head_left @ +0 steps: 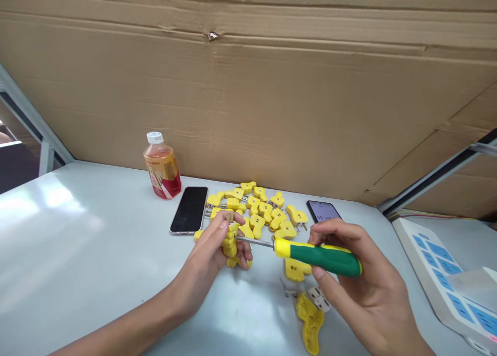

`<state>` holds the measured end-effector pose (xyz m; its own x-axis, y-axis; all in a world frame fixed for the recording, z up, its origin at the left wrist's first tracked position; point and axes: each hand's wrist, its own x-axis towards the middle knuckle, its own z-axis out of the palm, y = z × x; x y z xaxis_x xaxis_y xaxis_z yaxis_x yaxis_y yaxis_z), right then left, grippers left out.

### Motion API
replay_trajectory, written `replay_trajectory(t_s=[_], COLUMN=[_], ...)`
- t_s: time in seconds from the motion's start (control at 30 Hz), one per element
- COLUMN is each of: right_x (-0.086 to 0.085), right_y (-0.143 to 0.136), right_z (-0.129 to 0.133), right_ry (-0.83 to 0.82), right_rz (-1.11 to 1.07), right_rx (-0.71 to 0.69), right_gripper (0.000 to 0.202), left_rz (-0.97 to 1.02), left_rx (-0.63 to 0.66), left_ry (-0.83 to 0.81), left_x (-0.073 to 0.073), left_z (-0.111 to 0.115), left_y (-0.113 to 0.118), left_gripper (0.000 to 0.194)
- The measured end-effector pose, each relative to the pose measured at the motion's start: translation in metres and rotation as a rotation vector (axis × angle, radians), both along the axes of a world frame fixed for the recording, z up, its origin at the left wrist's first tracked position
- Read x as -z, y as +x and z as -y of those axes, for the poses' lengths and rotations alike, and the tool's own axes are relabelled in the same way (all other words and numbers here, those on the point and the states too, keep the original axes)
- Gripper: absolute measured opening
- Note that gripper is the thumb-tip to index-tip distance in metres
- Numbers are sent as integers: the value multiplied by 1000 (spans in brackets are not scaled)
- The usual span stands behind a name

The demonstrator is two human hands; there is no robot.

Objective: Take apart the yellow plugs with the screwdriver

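Pale tabletop (101,273), ridged yellow plug (230,243), hands (223,242)

This looks like a small assembly workstation in a workshop. A pale, smooth bench (116,273) carries a loose cluster of yellow electrical plugs (265,211), with an open yellow plug shell (309,320), a white plug insert (319,298) and metal pins (288,290) near the front. A green-and-yellow screwdriver (318,255) is in use over it. Brown cardboard (272,113) walls off the back, between grey metal frame bars (33,110), and a white power strip (438,273) with blue sockets lies at the right side.
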<state>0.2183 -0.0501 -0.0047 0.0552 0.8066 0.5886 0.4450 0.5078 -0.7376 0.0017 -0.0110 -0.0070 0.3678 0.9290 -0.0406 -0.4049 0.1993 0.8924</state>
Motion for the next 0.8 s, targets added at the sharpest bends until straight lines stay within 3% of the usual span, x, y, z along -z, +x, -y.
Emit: replay_trajectory(t_s=[0.1,0.23,0.33,0.47,0.63,0.8], right_x=[2,2,-1,-4,-7,-11], right_y=[1,2,2,2,-3,-2], right_z=[-2,-4,-4,-4,-1,-2], right_ry=[-50,-197,-108,-60,-309,-294], right_rz=[3,69,84,-45,-118,-193], right_rx=[-23,56,52,-45,17,77], right_gripper=[25,35,20,16,28,34], left_rz=[15,13,1,-10,9,-62], left_rx=[17,7,6,29,27,23], left_ry=[-6,-9,-8,-4,7,50], left_x=[2,2,0,0,1,0], left_z=[0,-2,-2,-1,-2,0], left_y=[0,-1,-1,-1,-2,-4], left_gripper=[34,33,32,34,30,36])
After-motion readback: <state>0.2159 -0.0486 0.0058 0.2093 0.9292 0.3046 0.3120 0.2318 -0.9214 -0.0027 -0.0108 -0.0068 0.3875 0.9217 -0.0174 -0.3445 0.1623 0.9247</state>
